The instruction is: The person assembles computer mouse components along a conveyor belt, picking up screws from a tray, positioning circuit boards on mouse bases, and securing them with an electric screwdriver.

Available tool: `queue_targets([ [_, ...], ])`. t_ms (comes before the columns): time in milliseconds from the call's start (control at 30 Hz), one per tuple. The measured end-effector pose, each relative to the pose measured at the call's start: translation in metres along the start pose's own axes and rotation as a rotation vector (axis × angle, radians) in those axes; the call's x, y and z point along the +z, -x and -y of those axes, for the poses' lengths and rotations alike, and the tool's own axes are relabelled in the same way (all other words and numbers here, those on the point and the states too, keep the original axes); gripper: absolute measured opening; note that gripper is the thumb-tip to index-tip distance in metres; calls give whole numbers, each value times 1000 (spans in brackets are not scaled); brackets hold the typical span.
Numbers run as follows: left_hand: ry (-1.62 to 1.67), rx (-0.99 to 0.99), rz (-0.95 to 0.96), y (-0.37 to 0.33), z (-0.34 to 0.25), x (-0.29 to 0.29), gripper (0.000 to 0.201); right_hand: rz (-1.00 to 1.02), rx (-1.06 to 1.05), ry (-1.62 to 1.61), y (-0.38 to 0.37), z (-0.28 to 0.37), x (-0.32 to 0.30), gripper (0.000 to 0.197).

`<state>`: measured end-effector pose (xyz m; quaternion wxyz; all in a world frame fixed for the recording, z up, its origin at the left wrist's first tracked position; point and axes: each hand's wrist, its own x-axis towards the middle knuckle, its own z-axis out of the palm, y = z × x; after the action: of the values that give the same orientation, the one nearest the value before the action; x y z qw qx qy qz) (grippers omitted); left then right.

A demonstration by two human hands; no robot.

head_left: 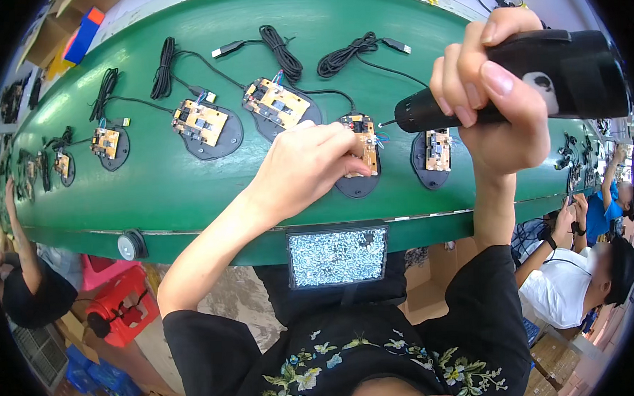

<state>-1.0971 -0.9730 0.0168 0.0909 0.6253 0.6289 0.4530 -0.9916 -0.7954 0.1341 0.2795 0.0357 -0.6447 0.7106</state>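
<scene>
My right hand (500, 94) is wrapped around a black electric screwdriver (573, 73), whose thin bit points left, close to the right edge of a mouse circuit board. That tan circuit board (369, 150) lies on a black computer mouse base (357, 188) on the green table. Over its left side my left hand (315, 155) is curled, thumb and fingers closed on the mouse base and board. Anything small between the fingertips is hidden. Another mouse base (420, 172) with a board sits just right of it, and a further mouse base (219, 142) lies to the left.
More mouse bases with coiled black cables (279, 54) run along the green table (189, 196). A black tray (338, 256) of small shiny parts sits at the near edge, beside a round silver-and-black object (130, 245). A red stool (127, 312) stands lower left; co-workers (565, 286) sit at both sides.
</scene>
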Motion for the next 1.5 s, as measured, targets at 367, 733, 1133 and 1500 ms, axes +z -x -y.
queue_targets([
  [367,15,-58,-11,24,18,-6,14,124,-52,14,0,-43,16,22],
  [733,-68,-9,-21,23,15,-8,21,47,30,79,-10,-20,21,31],
  [1133,-40,68,-85,23,17,-13,24,333,-163,-193,-4,-2,28,42],
  [1500,-5,77,-103,26,18,-25,25,331,-117,-151,-7,-2,40,41],
])
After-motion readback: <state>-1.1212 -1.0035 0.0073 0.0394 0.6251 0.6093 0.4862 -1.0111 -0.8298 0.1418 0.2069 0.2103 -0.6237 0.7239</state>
